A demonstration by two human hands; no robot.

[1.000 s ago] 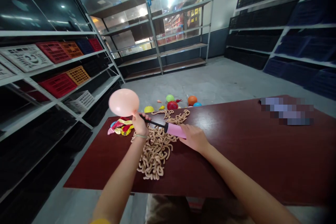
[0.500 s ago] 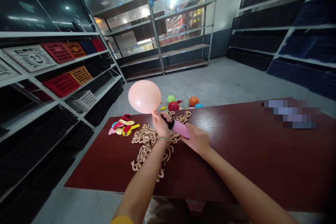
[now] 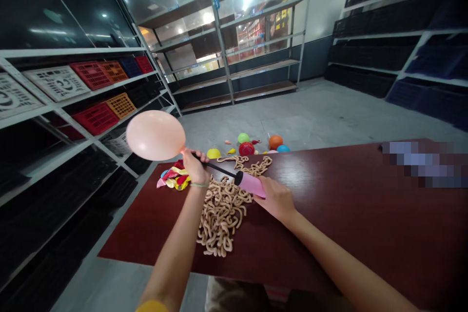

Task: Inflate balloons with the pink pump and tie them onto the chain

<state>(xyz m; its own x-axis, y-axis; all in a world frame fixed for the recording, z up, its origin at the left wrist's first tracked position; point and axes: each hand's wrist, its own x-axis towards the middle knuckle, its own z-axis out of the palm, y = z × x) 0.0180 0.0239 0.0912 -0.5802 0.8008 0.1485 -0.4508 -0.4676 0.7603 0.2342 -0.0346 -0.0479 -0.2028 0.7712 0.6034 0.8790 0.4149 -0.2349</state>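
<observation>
My left hand (image 3: 196,165) is closed around the neck of an inflated pale pink balloon (image 3: 156,135) and the black end of a balloon pump. The balloon sticks out to the left, above the table's far left edge. My right hand (image 3: 276,197) is wrapped round the pink barrel of the balloon pump (image 3: 252,184), whose black rod (image 3: 223,171) shows drawn out between my hands. Beneath them lies a pile of beige, curly rope-like pieces (image 3: 221,214). Left of the pile, several uninflated balloons (image 3: 175,175) in red, yellow and pink are heaped together.
The dark red table (image 3: 329,224) spans the foreground. Beyond its far edge are coloured balloons on the floor, among them a red one (image 3: 246,148) and an orange one (image 3: 275,142). Shelves with crates (image 3: 97,117) stand at left. A blurred-out item (image 3: 420,158) lies at the table's right.
My left hand has moved left with the balloon, drawing the pump's black rod out of the barrel. The balloon looks larger. My right hand stays on the barrel; the view has shifted slightly.
</observation>
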